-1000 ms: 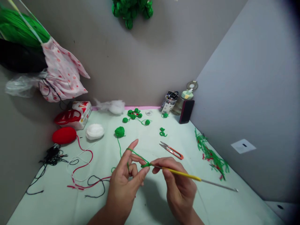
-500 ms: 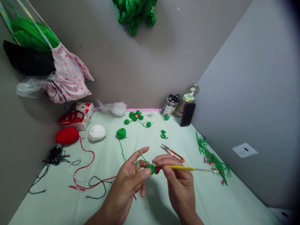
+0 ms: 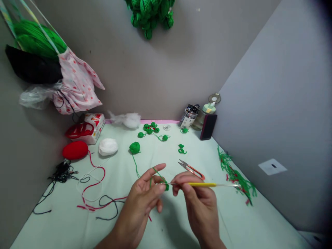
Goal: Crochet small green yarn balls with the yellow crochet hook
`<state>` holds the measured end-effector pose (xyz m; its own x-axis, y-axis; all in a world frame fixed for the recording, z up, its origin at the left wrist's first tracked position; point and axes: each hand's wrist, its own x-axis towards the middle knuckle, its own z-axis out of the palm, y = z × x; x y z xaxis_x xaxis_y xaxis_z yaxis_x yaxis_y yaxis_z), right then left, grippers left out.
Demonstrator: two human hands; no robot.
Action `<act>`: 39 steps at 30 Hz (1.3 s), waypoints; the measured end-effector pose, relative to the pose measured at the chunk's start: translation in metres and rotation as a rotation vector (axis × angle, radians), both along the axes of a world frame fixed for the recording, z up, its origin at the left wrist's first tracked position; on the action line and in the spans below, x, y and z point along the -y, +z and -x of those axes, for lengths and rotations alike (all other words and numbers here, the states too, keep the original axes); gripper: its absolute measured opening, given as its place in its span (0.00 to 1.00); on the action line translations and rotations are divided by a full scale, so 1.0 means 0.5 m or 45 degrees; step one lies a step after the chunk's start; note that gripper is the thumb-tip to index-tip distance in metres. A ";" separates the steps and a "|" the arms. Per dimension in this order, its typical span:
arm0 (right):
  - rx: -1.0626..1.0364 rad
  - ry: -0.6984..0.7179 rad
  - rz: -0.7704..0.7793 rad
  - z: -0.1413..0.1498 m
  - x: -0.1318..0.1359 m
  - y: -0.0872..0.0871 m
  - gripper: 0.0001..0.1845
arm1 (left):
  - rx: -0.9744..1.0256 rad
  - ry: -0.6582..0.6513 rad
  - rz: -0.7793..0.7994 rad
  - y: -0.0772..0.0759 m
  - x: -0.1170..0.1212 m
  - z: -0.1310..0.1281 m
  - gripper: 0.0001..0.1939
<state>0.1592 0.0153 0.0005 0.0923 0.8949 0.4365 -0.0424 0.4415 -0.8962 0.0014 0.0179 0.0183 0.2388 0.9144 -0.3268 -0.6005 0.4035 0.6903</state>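
My left hand (image 3: 145, 197) pinches a small green crochet piece (image 3: 167, 187) between thumb and fingers, and a strand of green yarn runs over its raised index finger. That strand leads back to a green yarn ball (image 3: 135, 148) on the table. In my right hand (image 3: 198, 200) is a crochet hook with a yellow handle (image 3: 202, 184), held like a pencil. Its thin metal tip points left and meets the green piece; the exact loop is too small to make out. Just beyond the right hand lie orange-handled thread snips (image 3: 192, 169).
On the left are a red yarn ball (image 3: 75, 150), a white yarn ball (image 3: 108, 147) and tangled black yarn (image 3: 62, 171). Green crocheted pieces (image 3: 150, 128) lie at the back. A phone (image 3: 208, 127) leans at back right, with green yarn scraps (image 3: 237, 176) nearer.
My right hand and the hook have shifted slightly right, away from my left hand. More of the hook's metal shaft shows, and less of the green piece.
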 end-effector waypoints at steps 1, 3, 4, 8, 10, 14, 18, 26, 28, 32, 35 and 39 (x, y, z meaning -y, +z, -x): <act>0.005 0.024 0.017 0.001 -0.001 -0.001 0.08 | -0.057 0.001 -0.041 -0.002 0.003 -0.002 0.26; 0.016 0.030 0.054 0.003 -0.002 -0.004 0.07 | -0.148 -0.010 -0.096 -0.008 0.007 -0.004 0.27; -0.006 0.030 0.088 0.002 -0.003 -0.006 0.07 | -0.177 -0.019 -0.108 -0.011 0.008 -0.004 0.27; -0.223 0.067 0.259 -0.001 -0.009 -0.009 0.07 | -0.243 -0.058 -0.122 -0.016 0.007 0.001 0.26; -0.301 0.076 0.300 -0.001 -0.011 -0.006 0.09 | -0.257 -0.058 -0.122 -0.013 0.006 0.004 0.25; -0.309 0.112 0.252 0.000 -0.009 0.005 0.13 | -0.243 -0.044 -0.119 -0.007 0.005 0.005 0.23; -0.020 0.015 0.083 0.000 0.005 0.009 0.12 | -0.270 0.000 -0.143 -0.007 0.002 0.005 0.23; 0.785 -0.206 -0.455 -0.004 0.023 -0.022 0.15 | -0.300 0.036 -0.109 -0.020 0.007 -0.008 0.30; 0.812 -0.230 -0.441 -0.008 0.023 -0.028 0.15 | -0.091 -0.047 -0.014 -0.020 0.005 -0.009 0.32; 0.361 -0.217 -0.222 -0.010 0.010 -0.018 0.12 | 0.081 -0.071 0.084 -0.011 -0.003 -0.002 0.25; 0.053 -0.118 -0.033 -0.002 -0.003 -0.005 0.10 | 0.003 -0.041 0.015 -0.007 -0.001 0.000 0.27; 0.206 -0.085 -0.090 0.010 -0.001 0.000 0.10 | -0.108 -0.003 -0.071 -0.012 0.005 -0.007 0.27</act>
<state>0.1544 0.0157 0.0004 0.0737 0.8556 0.5123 0.1309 0.5010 -0.8555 0.0047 0.0154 0.0121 0.2144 0.9313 -0.2943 -0.5380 0.3641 0.7602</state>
